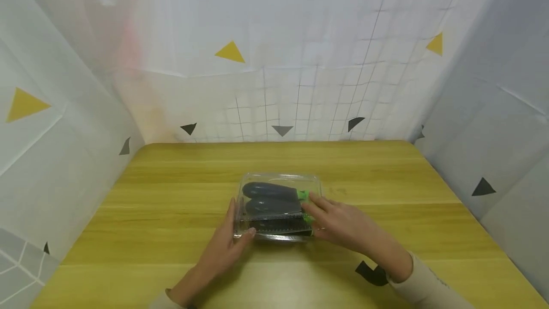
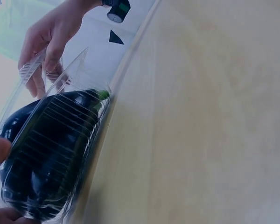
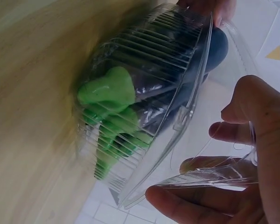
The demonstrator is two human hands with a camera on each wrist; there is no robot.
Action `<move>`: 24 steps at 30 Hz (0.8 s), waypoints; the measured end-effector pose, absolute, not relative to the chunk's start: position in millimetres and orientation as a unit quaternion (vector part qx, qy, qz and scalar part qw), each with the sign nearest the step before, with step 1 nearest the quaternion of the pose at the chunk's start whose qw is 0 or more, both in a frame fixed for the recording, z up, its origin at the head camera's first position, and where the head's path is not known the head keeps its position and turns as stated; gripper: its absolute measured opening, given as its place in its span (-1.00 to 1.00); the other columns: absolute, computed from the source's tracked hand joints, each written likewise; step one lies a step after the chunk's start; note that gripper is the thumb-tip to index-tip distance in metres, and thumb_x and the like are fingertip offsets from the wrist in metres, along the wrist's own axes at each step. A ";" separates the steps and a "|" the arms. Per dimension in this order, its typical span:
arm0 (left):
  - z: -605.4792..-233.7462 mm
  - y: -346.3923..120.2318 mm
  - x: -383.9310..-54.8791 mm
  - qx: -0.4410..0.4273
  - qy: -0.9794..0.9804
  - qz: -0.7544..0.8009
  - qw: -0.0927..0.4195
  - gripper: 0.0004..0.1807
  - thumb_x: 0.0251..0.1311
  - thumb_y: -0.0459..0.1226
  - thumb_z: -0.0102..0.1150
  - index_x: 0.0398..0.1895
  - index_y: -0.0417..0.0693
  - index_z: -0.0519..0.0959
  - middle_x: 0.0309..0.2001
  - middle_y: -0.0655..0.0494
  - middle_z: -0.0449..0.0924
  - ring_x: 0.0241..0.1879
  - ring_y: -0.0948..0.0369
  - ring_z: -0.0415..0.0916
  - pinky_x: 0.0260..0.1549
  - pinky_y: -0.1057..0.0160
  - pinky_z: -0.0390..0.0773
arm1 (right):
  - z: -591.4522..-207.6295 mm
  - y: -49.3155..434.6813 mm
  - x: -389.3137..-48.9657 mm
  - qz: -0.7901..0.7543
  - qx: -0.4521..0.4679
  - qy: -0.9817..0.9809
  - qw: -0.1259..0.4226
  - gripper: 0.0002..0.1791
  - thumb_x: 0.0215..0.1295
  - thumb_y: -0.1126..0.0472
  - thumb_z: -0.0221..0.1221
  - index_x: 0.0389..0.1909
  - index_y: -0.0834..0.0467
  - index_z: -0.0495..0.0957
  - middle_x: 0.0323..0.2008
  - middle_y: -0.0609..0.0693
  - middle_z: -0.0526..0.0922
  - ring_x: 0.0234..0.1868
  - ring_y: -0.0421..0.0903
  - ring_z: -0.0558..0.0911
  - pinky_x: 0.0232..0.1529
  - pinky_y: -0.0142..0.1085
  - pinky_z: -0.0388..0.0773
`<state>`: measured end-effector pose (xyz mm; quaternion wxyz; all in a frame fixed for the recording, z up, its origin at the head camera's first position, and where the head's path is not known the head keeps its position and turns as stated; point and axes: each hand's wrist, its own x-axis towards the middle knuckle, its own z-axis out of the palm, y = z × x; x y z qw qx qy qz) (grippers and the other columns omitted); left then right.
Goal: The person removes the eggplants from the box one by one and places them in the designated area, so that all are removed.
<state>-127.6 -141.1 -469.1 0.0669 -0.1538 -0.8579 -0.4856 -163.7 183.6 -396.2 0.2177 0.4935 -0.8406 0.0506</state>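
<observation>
A clear plastic clamshell box (image 1: 279, 238) sits on the table in front of me, holding several dark purple eggplants (image 1: 270, 190) with green stem ends (image 3: 111, 91). The lid (image 3: 210, 176) stands partly raised from the ribbed base, as both wrist views show. My left hand (image 1: 225, 244) grips the box's left end, thumb at the near corner; in the left wrist view only parts of its fingers show. At the right end, my right hand (image 1: 345, 225) holds the lid's edge, its fingers round the clear plastic (image 3: 210, 205).
The wooden table (image 1: 171, 170) extends around the box. White sheets (image 1: 300, 23) with yellow and dark triangles and grid lines hang behind and at both sides. A small black device (image 2: 116, 10) is worn on my right wrist.
</observation>
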 end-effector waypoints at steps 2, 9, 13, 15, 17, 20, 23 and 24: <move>-469.1 -140.5 -126.2 -0.161 -0.852 -0.493 0.070 0.03 0.47 -0.10 0.21 0.67 -0.28 -0.25 0.56 -0.28 0.05 0.49 -0.19 0.14 0.43 -0.12 0.09 | -396.4 185.0 -164.0 0.047 0.492 -0.844 0.208 -0.32 0.11 0.16 0.50 0.25 0.26 0.52 0.22 0.33 0.59 -0.13 0.13 0.76 -0.61 -0.40 0.59; -468.7 -139.4 -123.4 -0.175 -0.851 -0.486 0.101 -0.16 0.56 -0.21 0.04 0.66 -0.32 -0.17 0.51 -0.36 0.16 0.45 -0.22 0.20 0.40 -0.17 0.12 | -395.2 185.5 -166.4 0.048 0.495 -0.840 0.215 -0.32 0.09 0.14 0.52 0.23 0.26 0.54 0.21 0.34 0.59 -0.19 0.08 0.76 -0.59 -0.41 0.60; -468.3 -138.7 -124.5 -0.179 -0.847 -0.491 0.102 -0.20 0.56 -0.30 -0.02 0.67 -0.30 -0.18 0.53 -0.31 0.15 0.47 -0.17 0.18 0.41 -0.10 0.10 | -395.2 186.1 -168.4 0.053 0.498 -0.835 0.230 -0.36 0.09 0.18 0.50 0.21 0.25 0.55 0.19 0.33 0.61 -0.25 0.07 0.76 -0.63 -0.43 0.56; -468.2 -138.5 -124.8 -0.179 -0.845 -0.494 0.104 -0.20 0.54 -0.36 -0.04 0.67 -0.29 -0.18 0.54 -0.28 0.11 0.48 -0.15 0.15 0.42 -0.07 0.08 | -395.5 186.4 -169.9 0.052 0.500 -0.832 0.235 -0.39 0.11 0.20 0.47 0.19 0.25 0.56 0.18 0.33 0.62 -0.23 0.08 0.77 -0.63 -0.42 0.56; -467.9 -138.3 -125.0 -0.176 -0.842 -0.499 0.105 -0.20 0.52 -0.39 -0.04 0.67 -0.28 -0.17 0.53 -0.29 0.15 0.45 -0.15 0.22 0.41 -0.08 0.13 | -395.3 186.8 -171.2 0.058 0.500 -0.830 0.239 -0.41 0.10 0.23 0.45 0.19 0.26 0.57 0.18 0.32 0.62 -0.23 0.09 0.77 -0.62 -0.40 0.57; -468.1 -138.4 -125.6 -0.163 -0.836 -0.514 0.098 -0.19 0.50 -0.39 0.00 0.68 -0.26 -0.13 0.40 -0.40 0.36 0.21 -0.16 0.53 0.25 -0.15 0.46 | -394.5 188.5 -172.3 0.070 0.498 -0.830 0.240 -0.38 0.09 0.24 0.45 0.23 0.25 0.56 0.19 0.32 0.62 -0.30 0.08 0.76 -0.64 -0.38 0.54; -468.4 -138.9 -126.6 -0.148 -0.828 -0.532 0.096 -0.18 0.45 -0.37 0.10 0.66 -0.22 -0.04 0.22 -0.35 0.55 -0.04 -0.02 0.64 0.02 -0.12 0.64 | -392.6 190.9 -173.0 0.088 0.485 -0.835 0.244 -0.43 0.23 0.16 0.37 0.25 0.22 0.54 0.21 0.29 0.62 -0.46 -0.01 0.70 -0.69 -0.42 0.42; -468.4 -139.3 -127.3 -0.147 -0.823 -0.539 0.096 -0.18 0.43 -0.38 0.12 0.66 -0.21 -0.01 0.20 -0.32 0.57 -0.04 -0.02 0.64 0.01 -0.12 0.64 | -391.9 191.7 -173.4 0.091 0.479 -0.838 0.245 -0.47 0.32 0.10 0.31 0.27 0.20 0.53 0.22 0.27 0.62 -0.51 -0.04 0.66 -0.70 -0.43 0.38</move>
